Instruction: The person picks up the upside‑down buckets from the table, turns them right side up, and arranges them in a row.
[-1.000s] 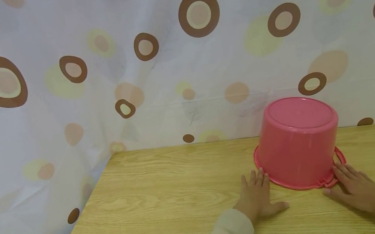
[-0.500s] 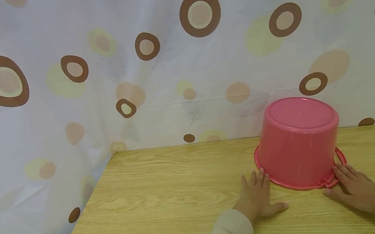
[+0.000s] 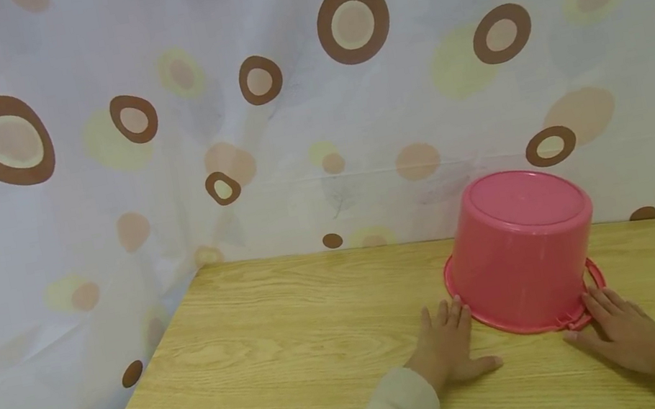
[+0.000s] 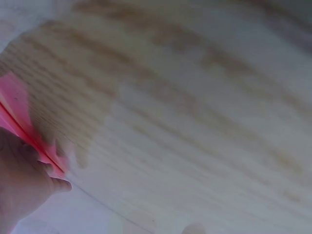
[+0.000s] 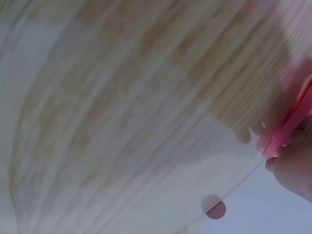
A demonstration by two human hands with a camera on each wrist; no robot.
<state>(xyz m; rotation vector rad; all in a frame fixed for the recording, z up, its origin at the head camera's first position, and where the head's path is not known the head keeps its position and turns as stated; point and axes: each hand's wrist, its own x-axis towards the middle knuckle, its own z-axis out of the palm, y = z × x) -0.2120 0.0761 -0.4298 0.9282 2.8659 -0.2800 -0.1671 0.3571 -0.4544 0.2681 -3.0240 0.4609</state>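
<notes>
And there they were: the left hand's (image 3: 448, 351) grip was spread, straight fingers at the rim of a round pink plastic bucket (image 3: 522, 265); the right hand (image 3: 626, 331), straight-fingered too, touched its handle (image 3: 597, 273). The bucket stood upside down on the right of the yellow wood-grained table (image 3: 273, 345). Only the head view showed its base (image 3: 524, 197)! Since a second earlier, hands and bucket had barely shifted; the white circle-printed sheet (image 3: 267, 10) behind sat slightly further right.

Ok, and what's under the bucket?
The bucket sits upside down, mouth down on the table. Wood-grain tabletop shows around it, but the walls and base cover the space beneath, so whether anything is under there can't be seen.
</notes>
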